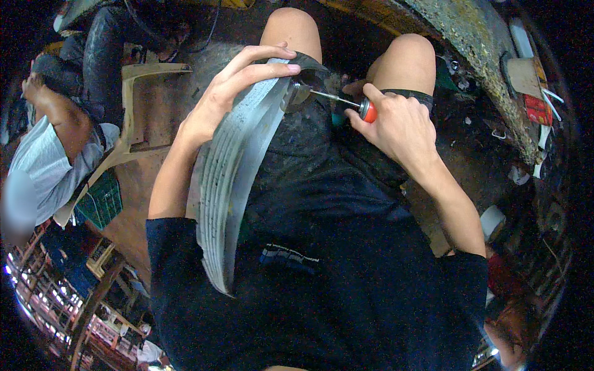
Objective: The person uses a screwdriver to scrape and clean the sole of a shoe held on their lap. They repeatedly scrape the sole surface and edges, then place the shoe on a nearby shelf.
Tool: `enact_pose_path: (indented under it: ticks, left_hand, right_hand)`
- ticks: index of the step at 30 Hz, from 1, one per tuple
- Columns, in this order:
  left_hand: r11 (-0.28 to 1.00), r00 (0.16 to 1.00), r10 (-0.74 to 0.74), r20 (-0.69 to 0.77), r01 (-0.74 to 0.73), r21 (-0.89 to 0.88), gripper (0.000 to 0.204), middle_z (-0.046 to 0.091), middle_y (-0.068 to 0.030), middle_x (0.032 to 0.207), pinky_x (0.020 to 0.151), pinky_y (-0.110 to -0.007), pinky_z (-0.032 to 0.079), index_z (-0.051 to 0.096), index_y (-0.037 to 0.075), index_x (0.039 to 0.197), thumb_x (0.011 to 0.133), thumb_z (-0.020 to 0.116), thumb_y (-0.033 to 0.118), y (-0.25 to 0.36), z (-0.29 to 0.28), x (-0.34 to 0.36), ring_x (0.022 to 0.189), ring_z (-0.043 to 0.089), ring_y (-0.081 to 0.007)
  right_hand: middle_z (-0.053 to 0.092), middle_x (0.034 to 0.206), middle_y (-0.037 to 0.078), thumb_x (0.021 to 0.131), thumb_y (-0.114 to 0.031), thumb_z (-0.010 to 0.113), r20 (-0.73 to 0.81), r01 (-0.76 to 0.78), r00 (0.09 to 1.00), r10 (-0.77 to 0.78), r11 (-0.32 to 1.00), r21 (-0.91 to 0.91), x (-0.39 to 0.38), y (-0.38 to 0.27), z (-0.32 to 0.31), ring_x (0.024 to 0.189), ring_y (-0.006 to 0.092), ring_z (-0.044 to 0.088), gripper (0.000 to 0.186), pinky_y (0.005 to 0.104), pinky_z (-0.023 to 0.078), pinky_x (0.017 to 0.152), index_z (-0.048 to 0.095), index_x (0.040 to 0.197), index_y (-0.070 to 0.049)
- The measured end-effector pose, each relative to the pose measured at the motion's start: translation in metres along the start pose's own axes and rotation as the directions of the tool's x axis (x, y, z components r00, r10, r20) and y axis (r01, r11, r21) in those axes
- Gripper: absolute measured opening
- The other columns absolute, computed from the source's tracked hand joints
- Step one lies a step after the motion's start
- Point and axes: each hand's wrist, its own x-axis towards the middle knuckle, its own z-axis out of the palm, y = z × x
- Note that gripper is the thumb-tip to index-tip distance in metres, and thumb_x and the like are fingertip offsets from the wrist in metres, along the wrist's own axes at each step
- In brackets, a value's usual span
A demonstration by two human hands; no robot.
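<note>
A long, curved grey piece (232, 173) with lengthwise ribs lies along the left side of my lap and torso. It tapers to a point at its lower end. My left hand (238, 80) grips its upper end, two fingers stretched across the top and the thumb out of sight. Dark, hollow-looking parts show at that end. In my right hand (399, 120) is a screwdriver (369, 112) with a red handle, mostly covered by the closed fingers. Its thin shaft points left, and the tip meets the dark end of the grey piece, close to my left fingertips.
Another person in a light shirt (43, 161) sits at the left, beside a beige curved frame (127, 133) and a green crate (102, 198). A rough, crusted ledge (476, 68) runs along the upper right. A white roll (493, 222) lies by my right elbow.
</note>
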Motion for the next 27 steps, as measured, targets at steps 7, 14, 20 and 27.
enact_pose_path:
  ticks: [7,14,20,27]
  left_hand:
    - [0.999,0.998,-0.016,0.06,0.013,0.047,0.068,0.065,-0.0159,0.152,0.123,-0.051,0.048,0.074,0.011,0.145,0.079,0.083,-0.001,0.009,-0.003,0.005,0.147,0.059,-0.0413]
    - [0.997,0.987,-0.013,0.161,0.001,0.076,0.084,0.065,-0.0147,0.151,0.123,-0.05,0.049,0.072,0.013,0.148,0.067,0.083,-0.005,0.012,-0.012,0.017,0.146,0.06,-0.0388]
    - [1.0,0.988,-0.022,0.151,0.02,0.019,0.08,0.065,-0.0143,0.15,0.122,-0.05,0.049,0.072,0.013,0.147,0.068,0.086,-0.001,0.009,-0.011,0.019,0.144,0.061,-0.0382]
    - [0.999,0.995,0.018,0.101,-0.021,0.032,0.07,0.066,-0.016,0.149,0.119,-0.049,0.05,0.073,0.012,0.145,0.077,0.087,0.004,0.003,-0.007,0.013,0.142,0.062,-0.039]
  right_hand:
    - [0.078,0.079,0.022,0.099,-0.052,0.077,-0.033,-0.023,0.999,0.022,1.0,-0.01,0.003,0.001,0.0,0.075,0.0456,0.079,0.045,0.0576,0.064,0.065,0.074,0.115,-0.011]
    - [0.078,0.08,0.023,0.098,-0.052,0.077,0.027,-0.022,0.999,0.023,0.999,-0.034,0.003,0.003,0.0,0.075,0.0453,0.079,0.048,0.0571,0.065,0.067,0.076,0.124,-0.011]
    - [0.078,0.08,0.023,0.098,-0.053,0.077,0.046,-0.013,0.999,0.014,0.999,-0.031,0.003,0.002,-0.001,0.075,0.0451,0.078,0.047,0.0568,0.064,0.067,0.074,0.118,-0.011]
    - [0.078,0.081,0.023,0.098,-0.052,0.078,0.062,-0.004,0.998,0.005,1.0,-0.019,0.004,0.004,-0.003,0.075,0.0445,0.079,0.045,0.0571,0.065,0.067,0.075,0.114,-0.01]
